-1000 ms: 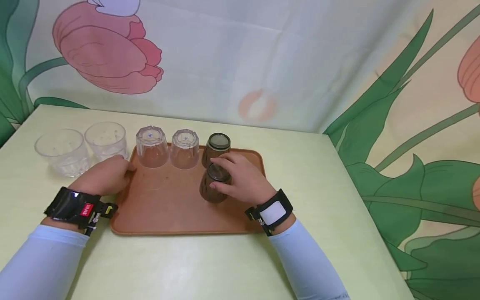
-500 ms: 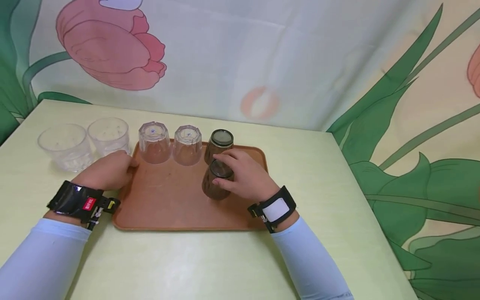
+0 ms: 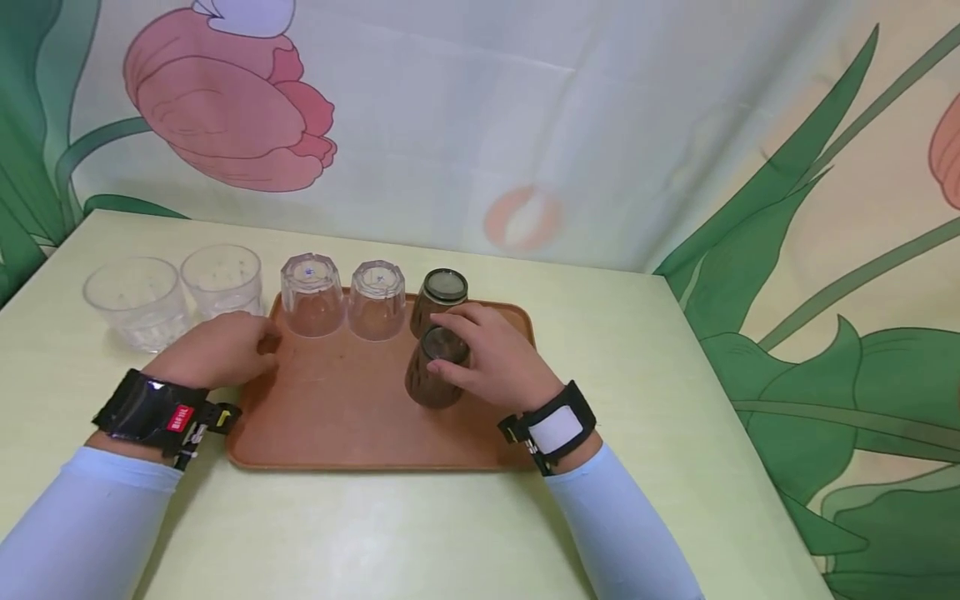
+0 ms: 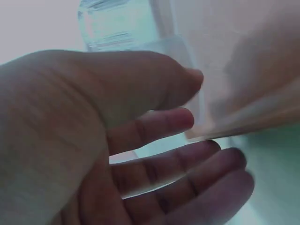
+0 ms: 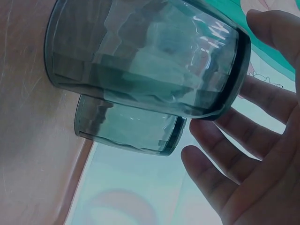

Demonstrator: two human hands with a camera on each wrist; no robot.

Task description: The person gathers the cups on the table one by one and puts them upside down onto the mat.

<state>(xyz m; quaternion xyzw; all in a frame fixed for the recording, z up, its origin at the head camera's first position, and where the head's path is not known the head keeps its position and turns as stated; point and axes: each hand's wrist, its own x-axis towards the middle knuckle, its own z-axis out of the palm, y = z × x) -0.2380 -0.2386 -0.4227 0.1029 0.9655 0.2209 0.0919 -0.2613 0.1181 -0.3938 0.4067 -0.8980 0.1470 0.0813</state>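
On the brown tray (image 3: 337, 425) a dark tinted glass (image 3: 427, 385) stands upside down. My right hand (image 3: 504, 357) is around its raised base, thumb and fingers spread; in the right wrist view the fingers (image 5: 267, 96) lie right by the base rim, loosely bent. Just behind stands a second dark glass (image 3: 446, 286), also inverted. Two clear tumblers, one at the left (image 3: 311, 300) and one beside it (image 3: 377, 304), are upside down along the tray's back edge. My left hand (image 3: 213, 350) is at the tray's left edge, fingers relaxed and apart from the thumb, holding nothing.
Two clear glasses, the nearer one (image 3: 142, 308) and another (image 3: 223, 279), stand upright on the pale table (image 3: 360, 533) left of the tray. A printed floral curtain (image 3: 420, 125) hangs behind the table and along its right side.
My left thumb and fingers have spread apart at the tray edge. The right hand stays around the front dark glass; glasses and tray keep their places, with only a slight shift of the view.
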